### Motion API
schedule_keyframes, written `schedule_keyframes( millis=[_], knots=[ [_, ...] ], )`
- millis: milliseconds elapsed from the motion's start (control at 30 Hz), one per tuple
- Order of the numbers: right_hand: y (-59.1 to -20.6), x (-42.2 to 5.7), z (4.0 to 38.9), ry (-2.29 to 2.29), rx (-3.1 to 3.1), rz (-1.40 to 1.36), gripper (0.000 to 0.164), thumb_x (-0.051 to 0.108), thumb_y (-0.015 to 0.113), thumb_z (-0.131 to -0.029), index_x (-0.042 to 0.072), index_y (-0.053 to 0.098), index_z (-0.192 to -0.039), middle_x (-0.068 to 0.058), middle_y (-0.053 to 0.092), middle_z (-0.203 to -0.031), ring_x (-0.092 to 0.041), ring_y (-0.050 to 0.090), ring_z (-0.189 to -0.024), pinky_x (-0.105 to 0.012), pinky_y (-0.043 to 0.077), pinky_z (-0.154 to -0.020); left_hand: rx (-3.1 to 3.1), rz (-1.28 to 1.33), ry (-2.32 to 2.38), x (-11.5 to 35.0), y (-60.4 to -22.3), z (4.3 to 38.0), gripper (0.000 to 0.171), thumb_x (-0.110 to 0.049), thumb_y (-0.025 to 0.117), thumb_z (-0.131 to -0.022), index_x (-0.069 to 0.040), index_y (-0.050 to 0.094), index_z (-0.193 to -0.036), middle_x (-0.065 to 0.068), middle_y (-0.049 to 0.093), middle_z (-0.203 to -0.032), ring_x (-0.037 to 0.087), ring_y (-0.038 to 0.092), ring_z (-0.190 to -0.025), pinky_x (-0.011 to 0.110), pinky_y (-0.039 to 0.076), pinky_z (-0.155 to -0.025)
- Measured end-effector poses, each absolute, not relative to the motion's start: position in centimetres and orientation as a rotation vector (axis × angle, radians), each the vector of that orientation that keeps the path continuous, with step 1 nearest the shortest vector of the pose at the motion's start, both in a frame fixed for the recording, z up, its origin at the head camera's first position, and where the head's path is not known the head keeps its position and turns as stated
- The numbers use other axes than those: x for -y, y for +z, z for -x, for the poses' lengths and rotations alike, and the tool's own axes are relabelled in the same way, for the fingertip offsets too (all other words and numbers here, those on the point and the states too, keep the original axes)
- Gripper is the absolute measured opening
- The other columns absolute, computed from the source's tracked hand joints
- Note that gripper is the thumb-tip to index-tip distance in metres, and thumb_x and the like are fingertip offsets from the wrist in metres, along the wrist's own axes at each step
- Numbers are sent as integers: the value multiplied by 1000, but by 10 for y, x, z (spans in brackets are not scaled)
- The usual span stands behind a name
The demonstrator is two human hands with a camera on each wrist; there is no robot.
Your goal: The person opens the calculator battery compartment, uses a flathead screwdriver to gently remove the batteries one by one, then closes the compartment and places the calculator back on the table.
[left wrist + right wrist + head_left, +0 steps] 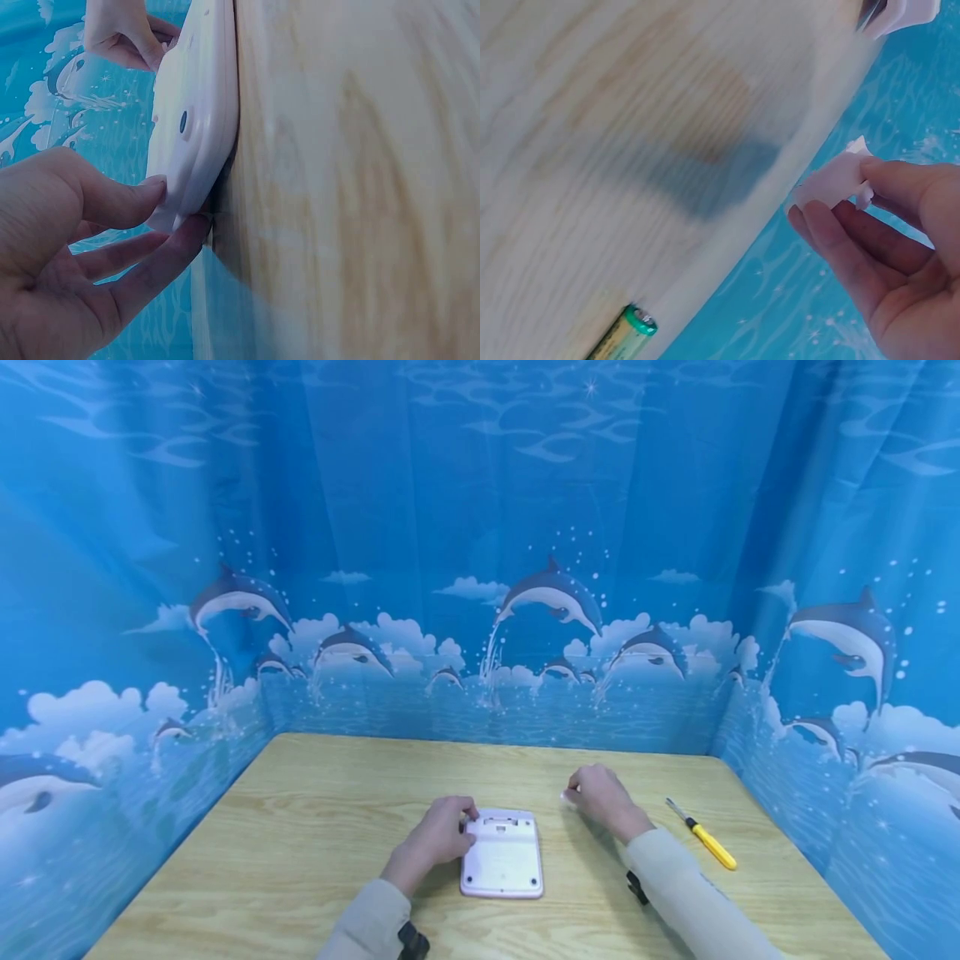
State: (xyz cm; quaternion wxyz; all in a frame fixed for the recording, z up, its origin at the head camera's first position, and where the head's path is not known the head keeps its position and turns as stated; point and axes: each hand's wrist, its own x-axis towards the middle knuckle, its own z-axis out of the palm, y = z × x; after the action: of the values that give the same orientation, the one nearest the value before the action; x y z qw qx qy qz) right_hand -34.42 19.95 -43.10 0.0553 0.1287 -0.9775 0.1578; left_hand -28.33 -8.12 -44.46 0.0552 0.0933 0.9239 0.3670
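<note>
A white calculator (501, 864) lies back side up on the table, with its battery compartment (500, 821) uncovered near the far edge. My left hand (435, 833) pinches its upper left edge, the thumb (139, 202) on the back and fingertips at the underside. Off to the right, my right hand (603, 797) holds a small white battery cover (832, 180) between thumb and fingers, raised over the table. A green and gold battery (624, 334) lies on the wood near that hand in the right wrist view.
A screwdriver (711, 843) with a yellow handle lies right of the right forearm, its tip pointing away. The wooden table (330, 810) is enclosed by a blue dolphin-print curtain (450, 527) at the back and both sides.
</note>
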Motion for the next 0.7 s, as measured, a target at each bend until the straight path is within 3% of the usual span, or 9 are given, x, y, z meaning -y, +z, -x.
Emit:
schedule_keyframes(
  millis=[700],
  knots=[
    [-417,-155,325,321,2800,-690,12,19,75,-94,11,80,-87,-2,76,-78,-5,61,-64,-27,58,-66,-2809,-286,1103,81,-448,286,21,-1,73,-89,-11,68,-107,4,62,-92,17,58,-74,27,51,-61]
  ],
)
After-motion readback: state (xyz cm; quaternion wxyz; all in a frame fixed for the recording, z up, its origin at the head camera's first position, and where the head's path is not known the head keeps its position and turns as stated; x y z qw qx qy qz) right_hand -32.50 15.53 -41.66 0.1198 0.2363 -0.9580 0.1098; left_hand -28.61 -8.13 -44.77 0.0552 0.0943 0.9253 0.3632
